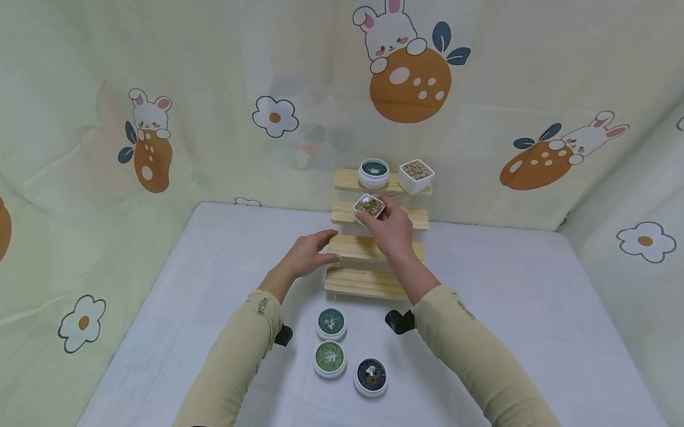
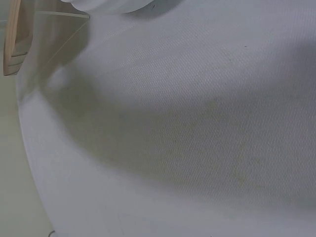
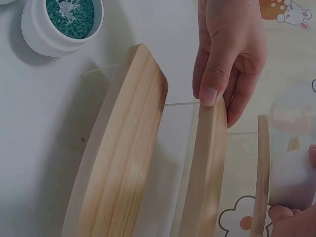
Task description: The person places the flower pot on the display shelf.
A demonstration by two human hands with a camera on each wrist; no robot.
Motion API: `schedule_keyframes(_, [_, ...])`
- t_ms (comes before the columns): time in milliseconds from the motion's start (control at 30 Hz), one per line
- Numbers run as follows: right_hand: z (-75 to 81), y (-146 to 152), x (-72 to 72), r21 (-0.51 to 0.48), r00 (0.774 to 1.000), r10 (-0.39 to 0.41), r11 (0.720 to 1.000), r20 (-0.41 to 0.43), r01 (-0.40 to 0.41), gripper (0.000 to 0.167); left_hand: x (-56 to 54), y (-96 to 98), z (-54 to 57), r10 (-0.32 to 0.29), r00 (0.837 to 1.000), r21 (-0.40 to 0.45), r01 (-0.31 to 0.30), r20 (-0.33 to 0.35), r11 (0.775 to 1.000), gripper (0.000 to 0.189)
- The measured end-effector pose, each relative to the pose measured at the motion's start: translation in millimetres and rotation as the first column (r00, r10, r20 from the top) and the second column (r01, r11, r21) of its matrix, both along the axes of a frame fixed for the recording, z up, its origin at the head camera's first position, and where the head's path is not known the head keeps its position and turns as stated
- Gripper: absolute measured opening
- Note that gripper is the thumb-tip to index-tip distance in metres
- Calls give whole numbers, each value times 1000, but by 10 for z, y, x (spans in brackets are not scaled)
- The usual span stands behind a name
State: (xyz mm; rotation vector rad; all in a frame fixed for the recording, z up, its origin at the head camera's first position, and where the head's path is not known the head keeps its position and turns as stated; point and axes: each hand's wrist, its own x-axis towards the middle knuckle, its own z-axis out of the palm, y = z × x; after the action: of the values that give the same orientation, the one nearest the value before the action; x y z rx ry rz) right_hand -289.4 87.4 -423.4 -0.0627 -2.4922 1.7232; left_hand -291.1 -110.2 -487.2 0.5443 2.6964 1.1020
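My right hand (image 1: pixel 395 231) holds a small white square pot (image 1: pixel 368 206) with brownish-green bits in it, at the third step of a tiered wooden stand (image 1: pixel 366 282). In the right wrist view, fingers of that hand show at the right edge against the white pot (image 3: pixel 292 177). My left hand (image 1: pixel 305 255) grips the left end of the stand's second step from the bottom. Its thumb lies on the wood in the right wrist view, where the left hand (image 3: pixel 232 54) reaches in from above. The left wrist view does not show the left hand.
On the top step stand a round white pot with dark green filling (image 1: pixel 373 173) and a square white pot of tan bits (image 1: pixel 416 175). Before the stand are round pots: teal (image 1: pixel 331 323), green (image 1: pixel 329 358) and black (image 1: pixel 371 377). A printed curtain (image 1: pixel 213 130) hangs behind.
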Motion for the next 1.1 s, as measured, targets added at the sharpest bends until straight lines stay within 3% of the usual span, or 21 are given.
schedule_keyframes(200, [-13,-17,-30,41,1000,-8,999,-5,8,56,9,-2,12,-5,1000,6,5,4,1000,69])
schedule_keyframes(600, [-10,-29,-79,123,999,-39,992,-14,40,62,19,4,19,1,1000,-12,-1,2,1000,69])
schedule_keyframes(800, [-4,-18,-75,145,999,-38,989,-31,42,57,18,12,16,-4,1000,-8,3,-5,1000,69])
schedule_keyframes(1100, [-29,30,8,83,999,-20,996,-35,23,62,15,5,10,-7,1000,-11,7,-22,1000,69])
